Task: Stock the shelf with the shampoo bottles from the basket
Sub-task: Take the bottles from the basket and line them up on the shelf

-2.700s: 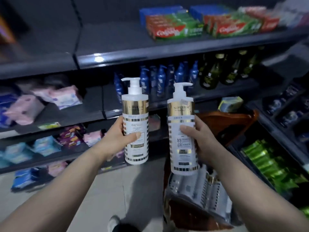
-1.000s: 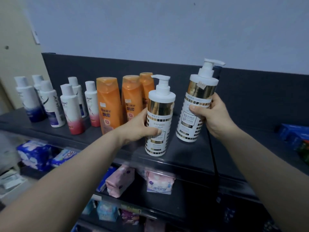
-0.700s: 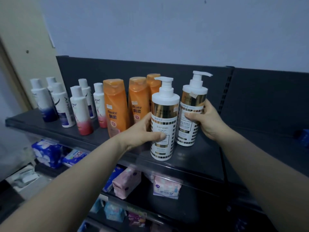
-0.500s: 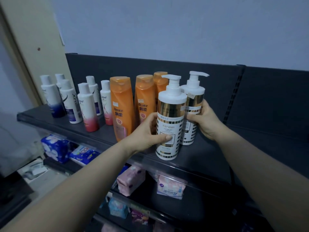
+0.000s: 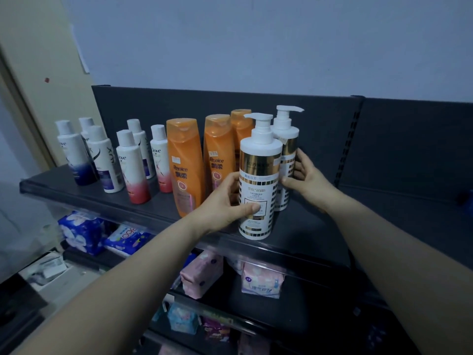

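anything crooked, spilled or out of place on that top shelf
Nothing stands out. The two white pump bottles with gold bands, front and rear, stand upright on the dark top shelf beside the upright orange shampoo bottles. No spill shows.

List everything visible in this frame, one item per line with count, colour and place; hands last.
pump shampoo bottles: 2, white with gold bands, top shelf, one behind the other
Rejoice bottles: 3, orange, left of the pump bottles
small capped bottles: 6, white fading to pink or blue, some marked Dove, shelf's left part
top shelf: 1, dark grey, against the wall
soft packs: several, pink and blue, lower shelves
left hand: gripping the front pump bottle
right hand: fingers on the rear pump bottle
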### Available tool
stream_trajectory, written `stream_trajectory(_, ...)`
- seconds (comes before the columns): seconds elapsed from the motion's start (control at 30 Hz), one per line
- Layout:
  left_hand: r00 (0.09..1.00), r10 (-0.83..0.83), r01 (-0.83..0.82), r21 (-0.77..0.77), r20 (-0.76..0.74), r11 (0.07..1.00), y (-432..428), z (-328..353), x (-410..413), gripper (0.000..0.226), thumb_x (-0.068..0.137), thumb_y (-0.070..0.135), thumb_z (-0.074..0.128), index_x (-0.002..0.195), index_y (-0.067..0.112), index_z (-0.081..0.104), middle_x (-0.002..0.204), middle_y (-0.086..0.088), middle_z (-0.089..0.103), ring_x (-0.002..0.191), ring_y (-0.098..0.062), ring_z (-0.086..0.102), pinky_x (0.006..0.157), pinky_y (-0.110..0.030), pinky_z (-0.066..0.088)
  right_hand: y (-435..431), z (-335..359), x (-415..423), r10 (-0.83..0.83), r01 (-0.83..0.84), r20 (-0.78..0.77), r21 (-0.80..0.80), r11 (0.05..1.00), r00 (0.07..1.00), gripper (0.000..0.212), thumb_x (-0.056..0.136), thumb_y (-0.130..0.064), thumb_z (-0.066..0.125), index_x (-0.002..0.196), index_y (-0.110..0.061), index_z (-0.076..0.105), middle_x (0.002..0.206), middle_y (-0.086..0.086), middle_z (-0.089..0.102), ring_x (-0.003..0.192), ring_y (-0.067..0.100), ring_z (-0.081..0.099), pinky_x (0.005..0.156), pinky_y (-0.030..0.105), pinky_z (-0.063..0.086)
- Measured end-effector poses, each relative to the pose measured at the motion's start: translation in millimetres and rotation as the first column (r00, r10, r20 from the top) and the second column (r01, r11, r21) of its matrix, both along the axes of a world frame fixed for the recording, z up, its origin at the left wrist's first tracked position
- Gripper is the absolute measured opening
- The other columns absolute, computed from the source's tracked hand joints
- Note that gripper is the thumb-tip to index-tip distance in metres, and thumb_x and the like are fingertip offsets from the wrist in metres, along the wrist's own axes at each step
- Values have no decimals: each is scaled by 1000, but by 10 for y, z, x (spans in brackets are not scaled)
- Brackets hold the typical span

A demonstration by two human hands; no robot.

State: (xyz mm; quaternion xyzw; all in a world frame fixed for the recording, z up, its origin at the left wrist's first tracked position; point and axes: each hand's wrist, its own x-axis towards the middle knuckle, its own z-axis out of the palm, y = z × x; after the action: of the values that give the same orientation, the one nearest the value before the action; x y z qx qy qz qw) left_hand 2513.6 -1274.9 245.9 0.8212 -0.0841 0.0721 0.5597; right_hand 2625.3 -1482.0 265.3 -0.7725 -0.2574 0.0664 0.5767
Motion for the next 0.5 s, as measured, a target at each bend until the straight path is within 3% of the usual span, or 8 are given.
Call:
stream_trajectory(0.1,999,26,-26,8,46,1000,-26,-45,-94,83,82,25,74,144,31,19,134,12,46,120,2,48,92,-12,40,-144,-15,-238,-178,229,223,-230,946,958,81,91,-32,62,153,-27,10,158,0,22,144,18,21,116,37,23)
stream_trajectory(0.23,926,195,-254,152,323,955,-116,-131,-301,91,85,36,70,152,26,8,149,8,30,139,-5,28,112,-21,24,-279,-39,-692,-188,395,496,-353,848,848,69,96,-36,52,152,-20,17,156,5,26,142,24,24,117,41,22)
stream_trajectory(0.33,824,180,-383,295,536,875,-183,-219,-481,81,86,23,67,151,12,19,149,2,29,138,-6,23,114,-16,16,-363,-67,-1035,-200,442,518,-400,803,832,64,97,-35,50,152,-20,22,154,5,30,141,23,26,116,38,23)
stream_trajectory(0.43,827,143,-403,396,544,825,-270,-365,-695,76,86,22,65,150,11,25,154,-15,26,143,-26,22,116,-34,18,-481,-171,-1425,-239,481,513,-413,773,825,62,97,-33,51,151,-19,24,153,5,31,140,22,26,117,38,20)
stream_trajectory(0.5,826,98,-388,434,554,813,-378,-454,-836,70,86,23,62,148,10,30,153,-18,27,142,-33,23,114,-38,19,-599,-282,-1682,-259,524,547,-410,746,796,62,96,-31,53,150,-14,27,151,8,35,139,24,29,117,42,20)
